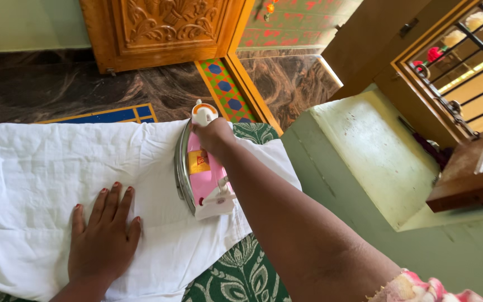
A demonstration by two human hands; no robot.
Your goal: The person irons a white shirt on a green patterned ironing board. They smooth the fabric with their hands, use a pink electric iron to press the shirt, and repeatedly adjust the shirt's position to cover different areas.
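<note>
We see white cloth (40,184), soft, creased, spread flat over green patterned cover (241,274). Our left hand (103,237) lies flat on cloth, fingers spread, palm down, gripping nothing. Just right of it, pink and white iron (203,179), smooth plastic body, metal soleplate edge, rests on cloth. Our right hand (213,137) closed around iron's handle at far end. Right: pale green ledge (375,162), wooden window frame (420,100).
</note>
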